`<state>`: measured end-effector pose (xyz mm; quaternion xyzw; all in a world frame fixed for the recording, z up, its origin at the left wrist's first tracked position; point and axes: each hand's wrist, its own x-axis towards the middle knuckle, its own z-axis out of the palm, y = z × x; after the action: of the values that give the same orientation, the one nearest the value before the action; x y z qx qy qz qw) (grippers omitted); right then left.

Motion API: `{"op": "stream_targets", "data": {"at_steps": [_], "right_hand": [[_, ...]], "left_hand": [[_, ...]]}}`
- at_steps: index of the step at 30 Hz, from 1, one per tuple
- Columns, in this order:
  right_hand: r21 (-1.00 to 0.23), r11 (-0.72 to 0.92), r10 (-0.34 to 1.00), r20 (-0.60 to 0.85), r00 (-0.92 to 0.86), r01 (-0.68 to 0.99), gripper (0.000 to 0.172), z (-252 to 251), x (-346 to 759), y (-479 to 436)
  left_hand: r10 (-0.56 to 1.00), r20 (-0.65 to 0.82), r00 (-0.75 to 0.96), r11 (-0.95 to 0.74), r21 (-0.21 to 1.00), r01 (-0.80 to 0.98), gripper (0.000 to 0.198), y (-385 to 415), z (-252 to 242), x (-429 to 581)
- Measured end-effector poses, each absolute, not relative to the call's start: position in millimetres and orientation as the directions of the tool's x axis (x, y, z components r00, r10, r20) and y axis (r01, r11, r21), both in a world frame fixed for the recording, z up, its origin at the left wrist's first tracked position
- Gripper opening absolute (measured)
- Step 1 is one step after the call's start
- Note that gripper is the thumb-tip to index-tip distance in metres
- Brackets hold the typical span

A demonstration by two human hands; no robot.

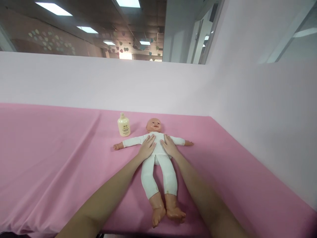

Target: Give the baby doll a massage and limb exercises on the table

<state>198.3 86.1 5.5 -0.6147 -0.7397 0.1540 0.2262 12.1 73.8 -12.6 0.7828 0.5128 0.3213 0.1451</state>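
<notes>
A baby doll with a white cloth body lies on its back, head away from me and bare feet toward me. Its arms are stretched out to both sides. My left hand rests flat on the left side of the doll's chest, fingers extended. On the right side of the chest lies my right hand, its fingers also stretched out and flat. Neither hand grips anything. A pale yellow bottle with dark print stands upright just beyond the doll's outstretched arm on the left.
A pink sheet covers the table, with folds on the left. A white wall closes off the back, and another wall runs along the right. Above the back wall is a window showing ceiling lights.
</notes>
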Motion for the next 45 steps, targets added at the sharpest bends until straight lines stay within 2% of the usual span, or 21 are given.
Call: {"op": "stream_targets", "data": {"at_steps": [6,10,15,18,22,26,29,32,36,40,45], "right_hand": [[-0.358,0.104,0.972,0.235,-0.019,0.928,0.060,-1,217,89],[-0.267,0.029,0.941,0.331,0.064,0.963,0.055,-2,235,88],[-0.248,-0.141,0.889,0.395,0.233,0.958,0.057,-1,246,83],[-0.254,-0.150,0.877,0.412,0.247,0.956,0.056,2,243,82],[-0.342,0.103,0.920,0.390,0.042,0.934,0.047,8,232,86],[-0.385,0.304,0.920,0.356,-0.164,0.872,0.047,18,221,88],[-0.374,0.349,0.925,0.283,-0.253,0.859,0.054,23,208,81],[-0.303,0.357,0.928,0.220,-0.299,0.884,0.065,26,189,67],[-0.226,0.512,0.858,0.174,-0.483,0.829,0.064,33,164,46],[-0.185,0.597,0.802,0.167,-0.574,0.780,0.072,35,143,24],[-0.195,0.601,0.798,0.205,-0.567,0.775,0.064,30,131,12]], "left_hand": [[0.957,0.258,0.133,-0.262,0.570,0.779,0.062,79,-15,-3],[0.967,0.246,0.063,-0.189,0.532,0.825,0.062,78,-13,-8],[0.968,0.246,-0.055,-0.067,0.463,0.884,0.062,75,-10,-10],[0.971,0.232,-0.048,-0.062,0.443,0.894,0.063,73,-11,-9],[0.975,0.220,0.035,-0.129,0.432,0.893,0.068,73,-14,-5],[0.975,0.217,0.051,-0.140,0.422,0.896,0.069,74,-17,-3],[0.974,0.221,0.045,-0.135,0.412,0.901,0.068,73,-18,-2],[0.972,0.231,0.045,-0.137,0.399,0.907,0.066,73,-19,-1],[0.970,0.235,0.062,-0.152,0.387,0.909,0.060,74,-21,-2],[0.976,0.204,0.080,-0.157,0.393,0.906,0.058,77,-23,-6],[0.973,0.206,0.099,-0.171,0.367,0.914,0.060,79,-23,-7]]}}
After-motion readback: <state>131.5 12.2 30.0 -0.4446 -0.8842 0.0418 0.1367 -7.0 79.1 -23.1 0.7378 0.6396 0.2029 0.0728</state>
